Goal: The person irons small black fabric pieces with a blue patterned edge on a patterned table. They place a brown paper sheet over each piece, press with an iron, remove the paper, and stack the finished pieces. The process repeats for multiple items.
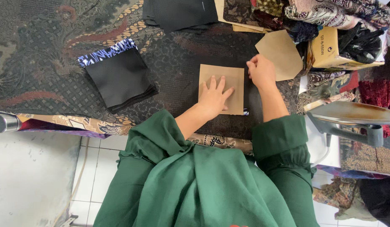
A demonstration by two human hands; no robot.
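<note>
My left hand (212,97) lies spread flat on the card (221,88) at table centre. My right hand (260,71), fingers curled, pinches at its two o'clock corner. It looks light, stiffish, slippery on cloth (178,71); edges give best hold.

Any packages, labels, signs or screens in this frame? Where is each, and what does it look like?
Cardboard box: upper right among the fabric piles, yellow-tan, tilted, small dark print on its side, dark cloth spilling from its open end.
No signs or screens visible.
</note>
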